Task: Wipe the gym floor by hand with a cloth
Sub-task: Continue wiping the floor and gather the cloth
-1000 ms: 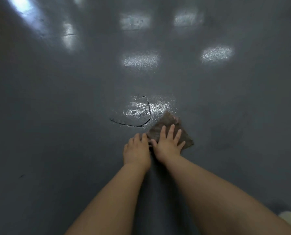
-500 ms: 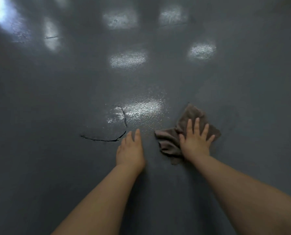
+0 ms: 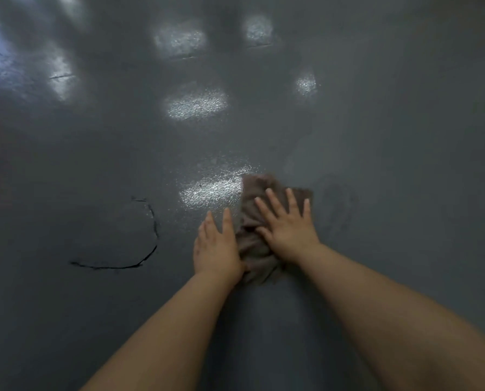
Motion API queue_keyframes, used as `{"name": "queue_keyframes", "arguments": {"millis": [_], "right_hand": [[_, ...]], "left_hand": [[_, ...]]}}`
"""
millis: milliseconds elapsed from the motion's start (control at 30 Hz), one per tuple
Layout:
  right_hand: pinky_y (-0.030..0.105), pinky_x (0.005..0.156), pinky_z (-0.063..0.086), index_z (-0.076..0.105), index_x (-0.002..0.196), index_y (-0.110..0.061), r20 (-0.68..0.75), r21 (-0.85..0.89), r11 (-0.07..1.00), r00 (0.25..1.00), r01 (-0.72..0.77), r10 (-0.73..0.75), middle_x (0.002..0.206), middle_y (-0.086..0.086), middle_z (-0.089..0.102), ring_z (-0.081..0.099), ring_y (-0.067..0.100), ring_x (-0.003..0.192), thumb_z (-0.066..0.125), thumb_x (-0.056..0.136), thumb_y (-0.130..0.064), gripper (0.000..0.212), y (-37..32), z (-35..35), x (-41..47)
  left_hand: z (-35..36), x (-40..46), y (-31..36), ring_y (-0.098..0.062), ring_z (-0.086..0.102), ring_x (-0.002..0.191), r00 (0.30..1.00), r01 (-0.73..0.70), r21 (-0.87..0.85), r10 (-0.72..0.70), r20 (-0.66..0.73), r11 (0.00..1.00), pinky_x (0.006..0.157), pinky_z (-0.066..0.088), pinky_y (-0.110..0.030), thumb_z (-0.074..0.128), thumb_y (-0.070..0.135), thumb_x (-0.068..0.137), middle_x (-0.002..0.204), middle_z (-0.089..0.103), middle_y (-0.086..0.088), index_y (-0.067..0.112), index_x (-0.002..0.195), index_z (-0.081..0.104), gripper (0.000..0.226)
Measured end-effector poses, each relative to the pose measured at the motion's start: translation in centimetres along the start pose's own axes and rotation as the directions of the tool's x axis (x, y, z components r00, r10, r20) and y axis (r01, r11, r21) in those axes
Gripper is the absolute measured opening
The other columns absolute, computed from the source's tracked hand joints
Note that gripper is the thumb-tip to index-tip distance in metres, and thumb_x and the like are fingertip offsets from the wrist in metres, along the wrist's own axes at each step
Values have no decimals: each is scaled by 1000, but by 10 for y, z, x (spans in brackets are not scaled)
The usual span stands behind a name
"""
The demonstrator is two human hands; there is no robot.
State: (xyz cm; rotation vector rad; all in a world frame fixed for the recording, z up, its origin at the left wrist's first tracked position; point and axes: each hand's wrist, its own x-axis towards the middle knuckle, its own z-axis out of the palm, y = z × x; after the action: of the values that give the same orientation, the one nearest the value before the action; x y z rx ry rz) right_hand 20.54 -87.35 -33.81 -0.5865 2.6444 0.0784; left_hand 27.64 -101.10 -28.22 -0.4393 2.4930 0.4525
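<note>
your right hand (image 3: pixel 288 227), fingers spread flat on the brown cloth (image 3: pixel 259 244), has swept it back left until it touches your flat, empty left hand (image 3: pixel 217 246) on the grey floor (image 3: pixel 376 136), so that strip looks wiped.

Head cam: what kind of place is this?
Probably an indoor hall or gym. A wide, glossy grey coated floor mirrors rows of ceiling lights and has a curved crack. The right hand presses a brown cloth on it.
</note>
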Motion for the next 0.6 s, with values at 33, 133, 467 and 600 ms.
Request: {"name": "queue_keyframes", "arguments": {"millis": [33, 133, 467, 600], "right_hand": [[61, 111, -7, -4, 150, -35, -5, 23, 997, 997, -72, 72, 158, -6, -15, -16, 33, 144, 23, 96, -56, 64, 14, -3, 3], [66, 109, 10, 20, 150, -12, -92, 71, 971, 968, -229, 235, 159, 14, 8, 7, 46, 142, 35, 96, -43, 64, 13, 3, -9], [65, 107, -9, 0, 151, -31, -84, 232, 949, 968, -211, 236, 158, 10, -14, -16, 48, 139, 27, 87, -71, 81, 5, -10, 34], [64, 108, -10, -6, 151, -30, -59, 170, 967, 977, -192, 205, 157, 9, -19, -18, 46, 140, 25, 82, -78, 89, 29, -37, 80]], "left_hand": [[0, 4, 4, -32, 0, 146, 1000, -3, 11, 3, 1, 1000, 117, 12, -38, 72, 37, 81, 157, -10, -16, 20, 150, -13, 111], [6, 14, 10, -33, -1, 146, 1000, 21, 95, -21, 1, 995, 117, 10, -40, 66, 35, 85, 156, -11, -19, 19, 151, -12, 103], [3, 23, 23, -36, 3, 145, 990, 81, 404, -122, 77, 911, 116, 3, -50, 76, 60, 64, 155, -8, -24, 15, 150, -14, 133], [3, 24, 21, -34, 2, 145, 991, 85, 385, -117, 61, 919, 116, 5, -47, 77, 60, 62, 156, -9, -21, 16, 149, -15, 134]]}}
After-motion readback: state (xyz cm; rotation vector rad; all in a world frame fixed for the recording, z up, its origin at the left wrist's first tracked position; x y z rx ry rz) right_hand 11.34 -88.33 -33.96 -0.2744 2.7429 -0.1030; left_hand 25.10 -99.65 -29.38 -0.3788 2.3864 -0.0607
